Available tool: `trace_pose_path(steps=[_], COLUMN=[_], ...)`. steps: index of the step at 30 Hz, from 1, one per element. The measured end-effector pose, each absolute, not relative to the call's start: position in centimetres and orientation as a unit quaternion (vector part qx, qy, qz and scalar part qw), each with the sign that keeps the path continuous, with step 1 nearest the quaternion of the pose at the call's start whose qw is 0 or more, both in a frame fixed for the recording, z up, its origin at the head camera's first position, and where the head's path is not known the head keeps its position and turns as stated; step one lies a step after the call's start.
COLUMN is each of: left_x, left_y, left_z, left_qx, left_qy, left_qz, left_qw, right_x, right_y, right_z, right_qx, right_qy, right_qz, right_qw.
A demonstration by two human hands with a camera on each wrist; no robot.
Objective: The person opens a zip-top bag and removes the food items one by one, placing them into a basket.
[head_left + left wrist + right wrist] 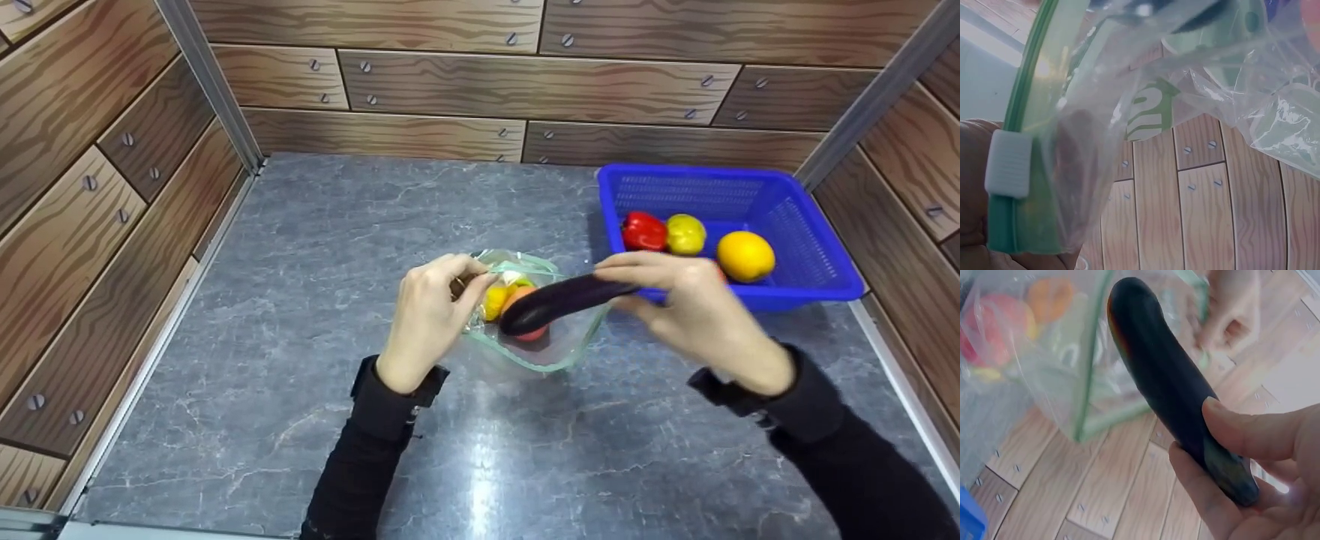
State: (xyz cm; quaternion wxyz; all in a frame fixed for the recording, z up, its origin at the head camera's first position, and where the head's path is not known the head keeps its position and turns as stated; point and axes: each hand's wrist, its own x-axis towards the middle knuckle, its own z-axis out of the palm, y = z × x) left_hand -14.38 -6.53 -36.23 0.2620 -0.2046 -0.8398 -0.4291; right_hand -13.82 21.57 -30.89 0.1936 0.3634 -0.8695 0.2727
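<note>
My right hand grips a dark purple eggplant by its stem end, thumb on one side and fingers on the other. The eggplant's rounded end reaches over the mouth of a clear zip bag with a green rim. With thumb and fingers, my left hand pinches the bag's rim at its left side. A white slider sits on the green zip beside that hand in the left wrist view. Inside the bag lie a yellow fruit and a round orange-red fruit, partly covered by the eggplant.
A blue plastic basket stands at the back right, behind my right hand. In it are a red bell pepper, a yellow-green fruit and an orange. Wood-patterned walls enclose the grey marbled tabletop.
</note>
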Motion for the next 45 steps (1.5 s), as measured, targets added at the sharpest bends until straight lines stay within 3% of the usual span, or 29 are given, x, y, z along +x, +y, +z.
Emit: trace_pose_path(steps=[10,17,27,35,45], left_x=[-14.4,-14.3,-14.3,-14.4,-14.4], left_y=[-6.4,-6.4,-6.4,-6.6,-6.7], left_z=[-36.1,-36.3,-36.3,-36.3,-36.3], left_qx=[-0.205,-0.204,-0.205,-0.202,-0.203], left_qy=[-0.847,-0.847,-0.848,-0.847,-0.848], left_qz=[-0.415,-0.415,-0.416,-0.419,-0.413], left_qw=[0.262,0.261,0.256,0.259,0.264], right_x=[-14.1,-16.0,-20.5,-24.2,-26.1], right_y=[26.8,30.3,35.0,39.0,43.7], right_z=[-27.7,-27.1,-28.8,-29.9,-32.6], right_qx=[0.295,0.173,0.112,0.047,-0.026], right_qy=[-0.865,-0.905,-0.943,-0.965,-0.971], right_qz=[0.348,0.332,0.185,0.130,0.107], right_qw=[0.209,0.205,0.252,0.225,0.212])
